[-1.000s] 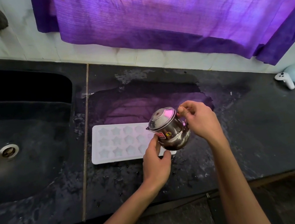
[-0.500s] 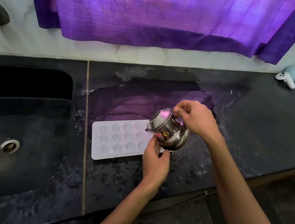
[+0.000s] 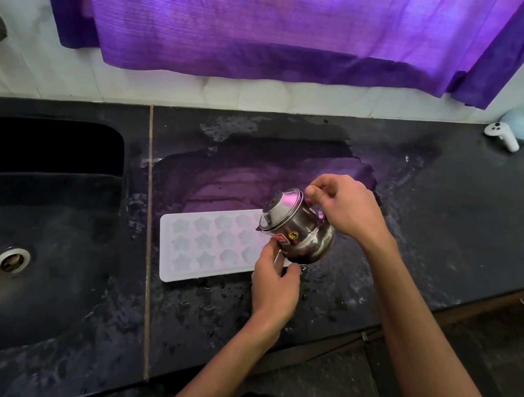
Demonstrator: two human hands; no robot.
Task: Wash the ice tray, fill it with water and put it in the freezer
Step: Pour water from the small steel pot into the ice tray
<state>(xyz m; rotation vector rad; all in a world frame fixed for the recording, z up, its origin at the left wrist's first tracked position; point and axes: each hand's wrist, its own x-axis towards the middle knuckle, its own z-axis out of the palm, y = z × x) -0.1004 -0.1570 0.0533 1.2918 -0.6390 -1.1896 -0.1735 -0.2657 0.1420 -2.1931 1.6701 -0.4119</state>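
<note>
Lying flat on the wet black counter (image 3: 431,222), just right of the sink (image 3: 40,270), the white ice tray (image 3: 205,242) showed star-shaped cells. The right hand (image 3: 346,205) clasped a small steel pot (image 3: 296,227), tilted leftward over the tray's right end, while the left hand (image 3: 273,283) pinched the tray's near right edge.

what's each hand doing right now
Left hand: closed on the bottom of the steel pot, steadying it.
Right hand: closed on the pot's handle side.
</note>
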